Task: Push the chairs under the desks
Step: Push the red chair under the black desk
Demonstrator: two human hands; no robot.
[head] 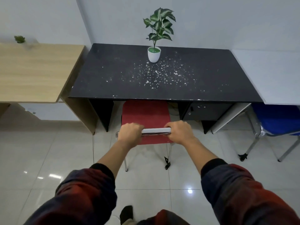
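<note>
Both hands, left hand (130, 133) and right hand (179, 132), curled round red chair (146, 113) top rail; seat apparently partly under black desk (162, 82).

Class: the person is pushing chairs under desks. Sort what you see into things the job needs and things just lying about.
Needed: red chair, black desk, blue chair, white desk, left hand, right hand.
Lying about: potted plant, wooden desk.

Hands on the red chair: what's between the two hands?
In the head view, a bare stretch of the chair's shiny top bar shows between the left hand and right hand. Nothing else lies there.
</note>
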